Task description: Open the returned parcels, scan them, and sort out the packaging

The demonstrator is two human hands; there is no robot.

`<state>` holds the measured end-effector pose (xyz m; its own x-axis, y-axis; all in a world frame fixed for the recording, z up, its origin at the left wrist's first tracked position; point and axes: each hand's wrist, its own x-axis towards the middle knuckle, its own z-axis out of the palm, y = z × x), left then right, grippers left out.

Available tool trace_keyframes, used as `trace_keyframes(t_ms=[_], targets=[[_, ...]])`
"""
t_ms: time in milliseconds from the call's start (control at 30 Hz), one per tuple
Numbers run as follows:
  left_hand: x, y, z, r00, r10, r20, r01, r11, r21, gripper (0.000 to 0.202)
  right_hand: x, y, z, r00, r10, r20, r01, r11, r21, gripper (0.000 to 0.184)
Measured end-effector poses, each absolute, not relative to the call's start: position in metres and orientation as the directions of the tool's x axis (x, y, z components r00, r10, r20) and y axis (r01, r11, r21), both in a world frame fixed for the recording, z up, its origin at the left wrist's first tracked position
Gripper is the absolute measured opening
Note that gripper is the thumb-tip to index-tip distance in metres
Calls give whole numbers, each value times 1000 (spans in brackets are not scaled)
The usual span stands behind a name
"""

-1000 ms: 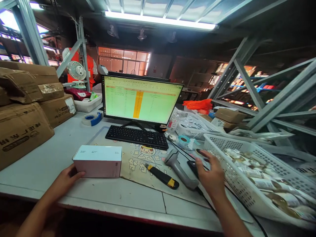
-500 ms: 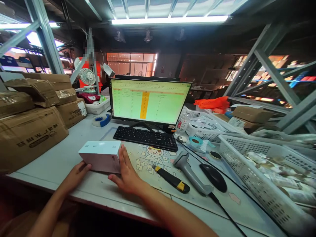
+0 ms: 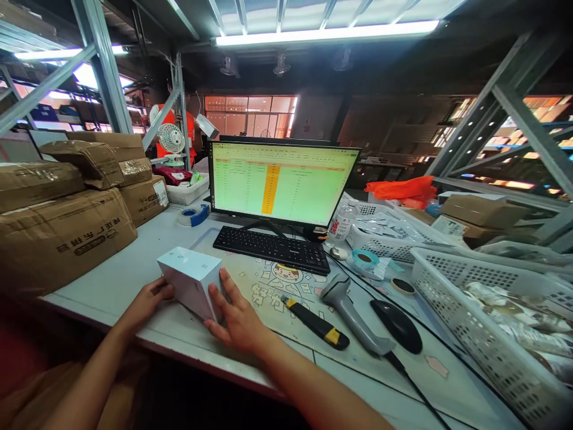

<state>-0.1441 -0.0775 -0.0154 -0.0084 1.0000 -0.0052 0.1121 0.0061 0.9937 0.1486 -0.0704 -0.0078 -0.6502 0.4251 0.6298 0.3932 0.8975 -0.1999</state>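
Observation:
A small white box (image 3: 190, 280) with faint print on its top stands on the desk between my hands, set at an angle. My left hand (image 3: 150, 298) grips its left end, thumb and fingertips on the side nearest me. Against the right end lies my right hand (image 3: 237, 316), its fingers raised along that face and its thumb low by the bottom edge. A black and yellow utility knife (image 3: 316, 322) lies to the right of my right hand. Beyond it are a grey barcode scanner (image 3: 353, 319) and a black mouse (image 3: 396, 325).
Behind the box stand a keyboard (image 3: 271, 248) and a monitor (image 3: 284, 182) showing a spreadsheet. Cardboard boxes (image 3: 76, 233) are stacked at left, near a blue tape dispenser (image 3: 194, 215). White baskets (image 3: 470, 334) line the right side. A person in an orange vest (image 3: 190, 134) is farther back.
The white box has turned on the desk, so its corner now points more toward me. Both hands have moved with it. The whole view has shifted slightly.

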Motion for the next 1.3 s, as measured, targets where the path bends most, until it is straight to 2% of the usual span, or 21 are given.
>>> trace_keyframes(t_ms=[267,433,533,700,767,833,1000,1100,1167,1300], targets=[[-144,-75,-16,-134,989,56,273,-17,962,65,164,-58,-3,-581,518,628,408,853,-326,98],[-139,-80,-10,-138,989,43,233,-10,973,62,166,-57,-2,-575,541,614,395,841,-371,95],[-141,-81,-8,-68,996,53,158,-42,986,59,168,-50,-7,-532,595,603,393,804,-446,93],[-140,-77,-10,19,992,128,37,-129,991,79,172,-34,-21,-422,727,541,279,672,-686,82],[-136,-75,-9,71,986,154,26,-156,987,87,174,-31,-25,-389,744,543,266,655,-707,78],[-134,-72,-8,127,986,111,42,-117,992,89,176,-28,-27,-361,758,543,297,646,-703,78],[-155,-85,-7,-17,998,60,36,-60,998,82,186,-13,-28,-370,837,404,366,531,-764,87],[-196,-127,-5,-178,982,67,43,-60,997,66,190,-9,-28,-322,895,308,428,428,-796,92],[-237,-174,0,-323,943,78,56,-63,996,57,190,-10,-24,-299,922,245,462,365,-808,96],[-321,-302,19,-629,770,107,91,-64,994,60,186,-17,-15,-275,948,163,509,287,-811,102]])
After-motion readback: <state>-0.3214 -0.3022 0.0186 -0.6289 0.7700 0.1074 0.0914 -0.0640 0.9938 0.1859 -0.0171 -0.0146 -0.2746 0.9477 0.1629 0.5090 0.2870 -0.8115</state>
